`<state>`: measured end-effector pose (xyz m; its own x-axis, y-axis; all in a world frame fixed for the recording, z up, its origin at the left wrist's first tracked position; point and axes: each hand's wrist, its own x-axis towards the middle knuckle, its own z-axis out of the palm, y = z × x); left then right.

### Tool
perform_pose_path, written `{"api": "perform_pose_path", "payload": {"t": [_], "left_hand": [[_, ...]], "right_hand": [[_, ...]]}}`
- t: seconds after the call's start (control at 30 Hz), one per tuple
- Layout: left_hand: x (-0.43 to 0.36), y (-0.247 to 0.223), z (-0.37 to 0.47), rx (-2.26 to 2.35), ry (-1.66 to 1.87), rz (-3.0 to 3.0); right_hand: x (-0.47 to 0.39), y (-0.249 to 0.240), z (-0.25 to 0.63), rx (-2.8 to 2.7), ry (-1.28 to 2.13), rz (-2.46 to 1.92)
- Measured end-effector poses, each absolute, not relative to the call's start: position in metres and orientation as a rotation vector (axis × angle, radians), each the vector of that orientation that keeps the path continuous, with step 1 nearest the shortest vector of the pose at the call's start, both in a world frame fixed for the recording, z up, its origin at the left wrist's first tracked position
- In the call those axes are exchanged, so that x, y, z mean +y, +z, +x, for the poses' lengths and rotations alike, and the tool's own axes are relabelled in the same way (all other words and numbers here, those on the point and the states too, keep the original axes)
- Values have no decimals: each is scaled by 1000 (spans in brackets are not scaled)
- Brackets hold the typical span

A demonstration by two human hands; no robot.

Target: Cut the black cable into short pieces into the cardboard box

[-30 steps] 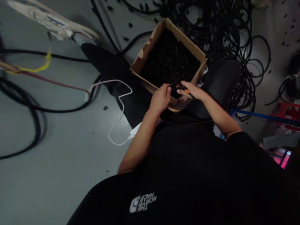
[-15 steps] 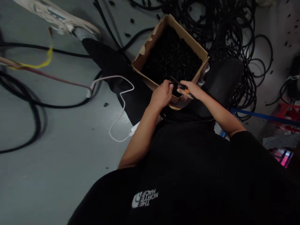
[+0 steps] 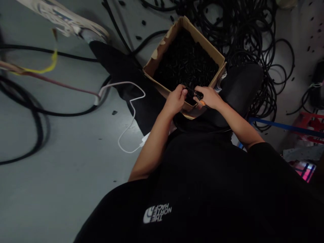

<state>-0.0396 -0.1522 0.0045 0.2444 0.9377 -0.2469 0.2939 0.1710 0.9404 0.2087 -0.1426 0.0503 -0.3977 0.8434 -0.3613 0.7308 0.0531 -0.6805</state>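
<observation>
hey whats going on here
A person in black clothing is working at the near corner of an open brown cardboard box holding small black pieces. The right hand holds a black-and-orange tool; the left hand is pinched close by, though whatever it grips is too dark to tell. Tangled black cable lies beyond the box.

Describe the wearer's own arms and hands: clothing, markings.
Left hand and right hand are both bare; forearms uncovered. Sleeves are black and short, with no markings visible. The shirt is black too, with a white lettered logo.
</observation>
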Motion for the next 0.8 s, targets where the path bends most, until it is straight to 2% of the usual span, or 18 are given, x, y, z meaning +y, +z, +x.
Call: {"api": "perform_pose_path", "payload": {"t": [0.17, 0.37, 0.63, 0.8], "left_hand": [[-150, 1, -43, 1103, 678, 1309], [-148, 5, -55, 827, 512, 971], [-150, 6, -55, 818, 424, 803], [-143, 2, -45, 1025, 746, 711]], "right_hand": [[-144, 52, 212, -2233, 1286, -1572], [-138, 59, 217, -2302, 1363, -1437], [-142, 59, 217, -2179, 1439, -1421], [-138, 52, 218, -1986, 1408, -1508]]}}
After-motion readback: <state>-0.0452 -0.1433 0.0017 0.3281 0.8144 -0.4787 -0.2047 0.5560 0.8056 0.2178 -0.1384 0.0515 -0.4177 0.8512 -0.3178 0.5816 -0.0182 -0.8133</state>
